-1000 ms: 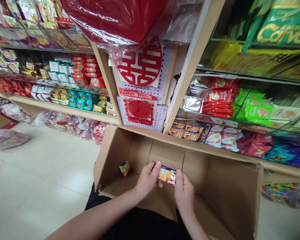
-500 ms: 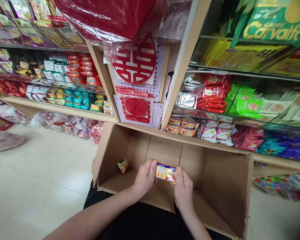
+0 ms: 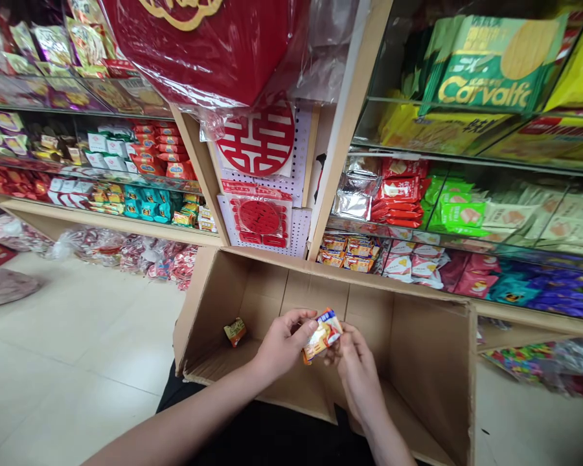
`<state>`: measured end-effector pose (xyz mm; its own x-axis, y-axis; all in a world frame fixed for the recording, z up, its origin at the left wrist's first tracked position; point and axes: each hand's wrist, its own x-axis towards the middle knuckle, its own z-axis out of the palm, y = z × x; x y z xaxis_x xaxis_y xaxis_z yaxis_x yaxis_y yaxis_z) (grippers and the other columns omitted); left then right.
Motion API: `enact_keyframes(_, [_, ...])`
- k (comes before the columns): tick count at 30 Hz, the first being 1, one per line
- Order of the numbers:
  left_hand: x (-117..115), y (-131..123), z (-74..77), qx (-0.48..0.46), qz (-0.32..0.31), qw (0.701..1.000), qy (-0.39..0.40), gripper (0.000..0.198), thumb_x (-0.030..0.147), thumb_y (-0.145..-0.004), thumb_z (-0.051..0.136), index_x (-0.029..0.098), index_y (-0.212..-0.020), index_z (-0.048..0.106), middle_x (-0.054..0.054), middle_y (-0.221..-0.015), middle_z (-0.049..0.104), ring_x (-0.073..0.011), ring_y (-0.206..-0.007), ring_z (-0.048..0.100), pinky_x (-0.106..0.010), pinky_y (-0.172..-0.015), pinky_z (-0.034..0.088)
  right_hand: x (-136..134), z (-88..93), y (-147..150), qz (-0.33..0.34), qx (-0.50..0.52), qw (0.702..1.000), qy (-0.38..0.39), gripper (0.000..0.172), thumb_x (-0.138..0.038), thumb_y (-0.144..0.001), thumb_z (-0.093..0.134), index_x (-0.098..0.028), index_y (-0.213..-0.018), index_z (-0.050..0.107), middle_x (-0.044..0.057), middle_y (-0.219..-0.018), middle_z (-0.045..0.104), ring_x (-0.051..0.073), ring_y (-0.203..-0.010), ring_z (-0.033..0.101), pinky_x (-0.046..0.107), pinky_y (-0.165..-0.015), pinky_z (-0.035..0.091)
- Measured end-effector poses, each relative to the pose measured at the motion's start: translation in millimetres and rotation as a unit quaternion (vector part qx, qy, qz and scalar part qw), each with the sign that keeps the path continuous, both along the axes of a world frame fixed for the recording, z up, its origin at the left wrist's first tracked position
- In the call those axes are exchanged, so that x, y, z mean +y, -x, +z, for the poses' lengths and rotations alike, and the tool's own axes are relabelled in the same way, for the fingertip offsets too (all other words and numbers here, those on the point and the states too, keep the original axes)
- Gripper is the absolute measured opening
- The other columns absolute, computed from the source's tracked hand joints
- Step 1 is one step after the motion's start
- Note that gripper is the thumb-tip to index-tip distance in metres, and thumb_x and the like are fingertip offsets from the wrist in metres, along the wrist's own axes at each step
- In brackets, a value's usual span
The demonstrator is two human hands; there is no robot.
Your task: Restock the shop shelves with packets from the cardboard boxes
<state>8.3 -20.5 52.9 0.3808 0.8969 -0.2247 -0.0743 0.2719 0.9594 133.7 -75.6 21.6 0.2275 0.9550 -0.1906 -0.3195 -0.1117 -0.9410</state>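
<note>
Over the open cardboard box (image 3: pixel 430 349), a small snack packet (image 3: pixel 324 333) in yellow, white and blue is held tilted. My left hand (image 3: pixel 282 342) is closed on it, thumb pressed across its face and fingers behind. At the packet's right edge, my right hand (image 3: pixel 359 366) has curled fingers that grip or touch it; its fingertips are partly hidden. A gold and orange packet (image 3: pixel 235 331) lies inside the box at the left end.
Shelves of wrapped snacks rise left and right, with green Carvalfo packs (image 3: pixel 490 65) at upper right. A red plastic-wrapped box (image 3: pixel 204 52) hangs over the middle. Bagged goods (image 3: pixel 126 249) line the tiled floor (image 3: pixel 92 323) at left.
The snack packet has turned from nearly level to a steep slant. My left thumb has moved onto its face, and my right fingers have shifted around its edge. The view has tilted slightly up.
</note>
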Motion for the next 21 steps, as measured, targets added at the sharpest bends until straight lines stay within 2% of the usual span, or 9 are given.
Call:
enact_keyframes(3, [-3,-9,3.6,-0.046,0.066,0.997,0.023,0.049,0.042,-0.069,0.061,0.016,-0.108,0.046,-0.003,-0.084,0.057,-0.0135,-0.074,0.054,-0.026,-0.067,0.043,0,6.3,6,0.063,0.035,0.997,0.006,0.036,-0.040,-0.074,0.057,-0.020,-0.102,0.047,0.006,-0.098,0.057,0.016,-0.081,0.055,0.027,-0.064,0.047])
enact_keyframes(6, [-4,-10,10.1,-0.073,0.061,0.994,0.059,0.053,0.041,-0.069,0.061,0.018,-0.112,0.043,-0.004,-0.091,0.055,-0.0143,-0.079,0.054,-0.026,-0.068,0.043,1,11.5,5,0.090,-0.021,0.996,0.017,0.032,-0.038,-0.075,0.056,-0.017,-0.099,0.050,0.007,-0.098,0.057,0.017,-0.084,0.055,0.030,-0.067,0.048])
enact_keyframes(8, [-2,-8,15.7,-0.067,0.034,0.995,0.067,0.046,0.041,-0.069,0.061,0.018,-0.107,0.047,-0.003,-0.091,0.056,-0.0139,-0.078,0.054,-0.025,-0.067,0.042,2,14.3,1,0.107,-0.054,0.993,0.018,0.034,-0.039,-0.076,0.054,-0.016,-0.101,0.050,0.008,-0.096,0.057,0.017,-0.082,0.056,0.030,-0.065,0.049])
enact_keyframes(11, [3,-5,22.3,-0.043,-0.018,0.998,0.042,0.031,0.042,-0.070,0.059,0.015,-0.085,0.056,-0.001,-0.078,0.058,-0.0114,-0.069,0.053,-0.023,-0.062,0.040,1,20.0,-4,0.137,-0.101,0.985,0.026,0.036,-0.040,-0.077,0.052,-0.016,-0.104,0.048,0.006,-0.088,0.058,0.015,-0.072,0.056,0.029,-0.062,0.048])
enact_keyframes(13, [6,-4,23.4,-0.051,-0.020,0.997,0.046,0.028,0.041,-0.071,0.059,0.014,-0.075,0.055,0.000,-0.070,0.057,-0.0096,-0.064,0.051,-0.021,-0.060,0.039,0,24.8,-6,0.155,-0.133,0.979,0.024,0.035,-0.040,-0.078,0.050,-0.016,-0.103,0.048,0.005,-0.084,0.058,0.014,-0.070,0.055,0.028,-0.062,0.047])
enact_keyframes(17, [7,-5,19.5,-0.113,0.036,0.985,0.123,0.027,0.041,-0.070,0.061,0.016,-0.074,0.050,0.002,-0.067,0.057,-0.0079,-0.059,0.051,-0.021,-0.058,0.039,1,30.8,-10,0.158,-0.192,0.969,0.003,0.032,-0.040,-0.078,0.050,-0.016,-0.099,0.052,0.004,-0.079,0.058,0.014,-0.069,0.053,0.026,-0.063,0.045])
enact_keyframes(21, [7,-3,18.0,-0.143,0.019,0.979,0.140,0.031,0.039,-0.067,0.064,0.016,-0.084,0.052,-0.001,-0.076,0.059,-0.0102,-0.065,0.054,-0.024,-0.062,0.041,4,30.5,-10,0.121,-0.216,0.969,0.006,0.037,-0.042,-0.077,0.050,-0.015,-0.102,0.052,0.006,-0.084,0.059,0.014,-0.069,0.053,0.026,-0.063,0.046])
